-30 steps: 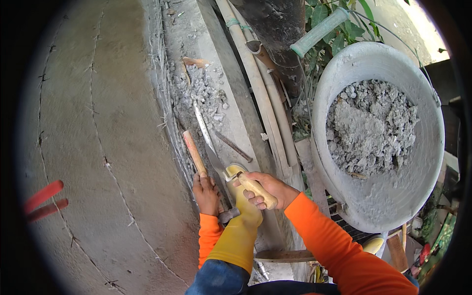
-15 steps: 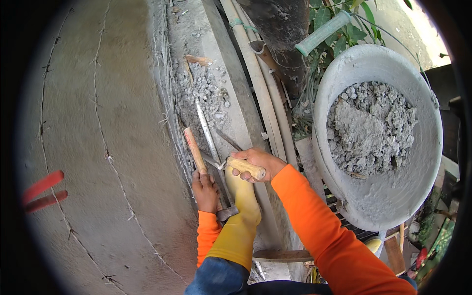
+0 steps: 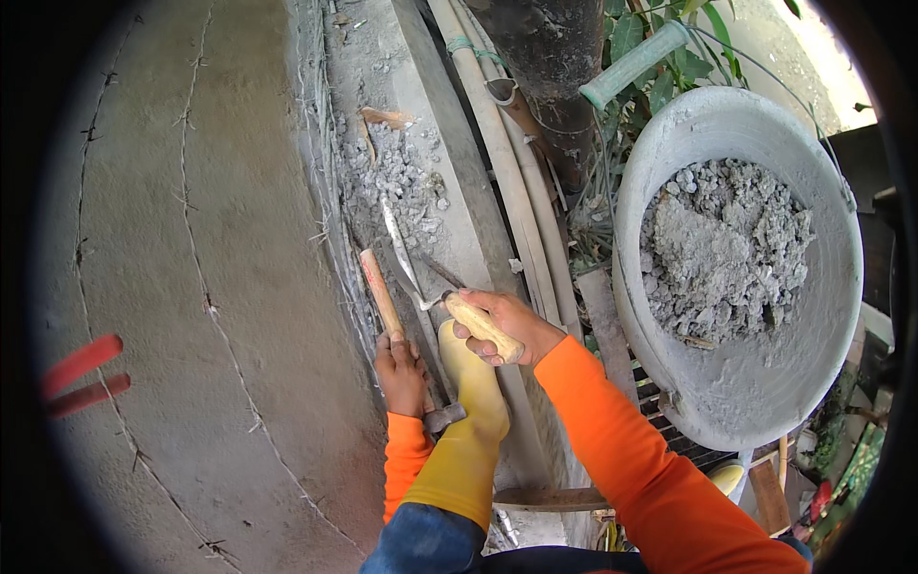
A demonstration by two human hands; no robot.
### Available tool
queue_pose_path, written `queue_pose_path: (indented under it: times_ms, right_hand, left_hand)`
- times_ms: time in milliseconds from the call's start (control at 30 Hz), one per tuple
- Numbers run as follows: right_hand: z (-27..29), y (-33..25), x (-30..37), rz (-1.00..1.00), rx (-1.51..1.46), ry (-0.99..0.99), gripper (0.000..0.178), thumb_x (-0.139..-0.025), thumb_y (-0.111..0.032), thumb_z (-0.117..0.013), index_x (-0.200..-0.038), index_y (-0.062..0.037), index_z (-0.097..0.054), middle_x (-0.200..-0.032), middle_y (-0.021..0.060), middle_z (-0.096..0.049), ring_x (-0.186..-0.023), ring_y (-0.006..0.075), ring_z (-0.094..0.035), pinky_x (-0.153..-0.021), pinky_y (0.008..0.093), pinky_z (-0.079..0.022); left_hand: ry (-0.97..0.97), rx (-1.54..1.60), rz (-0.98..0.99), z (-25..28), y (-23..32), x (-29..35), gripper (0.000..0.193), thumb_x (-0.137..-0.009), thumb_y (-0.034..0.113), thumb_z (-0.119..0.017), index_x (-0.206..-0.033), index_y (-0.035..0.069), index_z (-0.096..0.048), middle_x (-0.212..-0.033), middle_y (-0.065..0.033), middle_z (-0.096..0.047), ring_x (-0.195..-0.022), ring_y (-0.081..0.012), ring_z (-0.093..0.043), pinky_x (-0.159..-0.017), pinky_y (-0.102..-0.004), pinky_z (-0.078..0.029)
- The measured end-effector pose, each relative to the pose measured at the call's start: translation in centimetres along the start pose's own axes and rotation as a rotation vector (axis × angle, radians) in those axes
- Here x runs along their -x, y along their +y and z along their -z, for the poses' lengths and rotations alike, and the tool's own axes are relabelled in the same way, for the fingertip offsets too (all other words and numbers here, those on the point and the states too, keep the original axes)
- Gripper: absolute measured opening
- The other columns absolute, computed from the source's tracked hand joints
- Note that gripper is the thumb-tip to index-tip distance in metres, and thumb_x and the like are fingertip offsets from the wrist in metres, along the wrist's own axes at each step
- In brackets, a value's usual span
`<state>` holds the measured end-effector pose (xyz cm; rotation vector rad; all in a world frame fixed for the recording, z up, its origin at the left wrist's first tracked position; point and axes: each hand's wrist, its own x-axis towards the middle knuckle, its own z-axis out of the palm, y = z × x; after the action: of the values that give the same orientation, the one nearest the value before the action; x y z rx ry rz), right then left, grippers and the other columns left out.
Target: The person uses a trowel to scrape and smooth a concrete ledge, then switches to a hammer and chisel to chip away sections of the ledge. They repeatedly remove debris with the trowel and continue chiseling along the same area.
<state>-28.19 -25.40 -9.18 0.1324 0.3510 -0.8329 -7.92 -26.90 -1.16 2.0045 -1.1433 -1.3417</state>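
Note:
My left hand [image 3: 401,373] is closed around the wooden handle of a hammer [image 3: 379,292], whose dark metal head [image 3: 445,418] hangs below the fist beside my yellow boot [image 3: 475,402]. In my right hand [image 3: 507,325] is a trowel by its pale wooden handle [image 3: 483,327]. The trowel's blade [image 3: 400,247], seen nearly edge-on, points up and left over grey rubble [image 3: 406,182] on the ledge. A thin dark rod [image 3: 442,271] shows just beyond my right fingers; its lower end is hidden.
A large grey basin [image 3: 765,392] of broken mortar stands on the right, with a wire and green-handled grip [image 3: 633,65] beside it. Pipes [image 3: 516,172] run along the ledge. Barbed wire [image 3: 206,297] stretches over the grey surface on the left, with more wire strands bunched along its edge.
My right hand has shifted slightly right and down, turning the trowel so that its blade stands more on edge. My left hand and the hammer have barely moved.

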Motion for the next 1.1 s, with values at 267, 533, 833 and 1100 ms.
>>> queue_pose_path:
  times_ms: [267,533,833,1100]
  right_hand:
    - [0.2,-0.1,-4.3,0.062,0.013,0.034,0.03,-0.11,-0.038,-0.045,-0.114,-0.0102,-0.055,-0.084,0.0079,-0.061,-0.05,0.0155,-0.053,-0.04,0.0335,-0.041]
    - [-0.7,0.8,-3.4,0.099,0.057,0.083,0.029,-0.109,-0.039,-0.047,-0.115,-0.0117,-0.055,-0.084,0.0068,-0.06,-0.052,0.0162,-0.053,-0.042,0.0348,-0.043]
    - [-2.1,0.7,-3.4,0.117,0.043,0.112,0.035,-0.11,-0.043,-0.043,-0.122,-0.0127,-0.055,-0.084,0.0047,-0.059,-0.047,0.0132,-0.05,-0.037,0.0303,-0.041]
    - [0.1,4.0,-1.8,0.036,-0.341,-0.076,0.038,-0.11,-0.043,-0.044,-0.127,-0.0111,-0.054,-0.084,0.0051,-0.058,-0.049,0.0129,-0.05,-0.038,0.0294,-0.04]
  left_hand:
    - [-0.004,0.027,0.006,0.0,0.1,0.0,0.02,-0.114,0.031,-0.044,-0.11,0.013,-0.051,-0.076,0.0042,-0.049,-0.053,-0.0037,-0.041,-0.043,-0.0226,-0.035]
    - [-0.002,0.034,0.035,0.0,0.2,0.1,0.02,-0.114,0.031,-0.043,-0.107,0.013,-0.05,-0.076,0.0045,-0.048,-0.053,-0.0041,-0.041,-0.042,-0.0228,-0.035]
    - [0.005,0.0,-0.011,-0.1,0.0,0.0,0.021,-0.114,0.032,-0.044,-0.11,0.012,-0.052,-0.075,0.0046,-0.048,-0.054,-0.0038,-0.042,-0.044,-0.0225,-0.036]
    - [0.001,0.04,-0.008,0.0,-0.3,-0.2,0.022,-0.114,0.031,-0.045,-0.11,0.011,-0.052,-0.074,0.0049,-0.048,-0.052,-0.0037,-0.041,-0.043,-0.0222,-0.034]
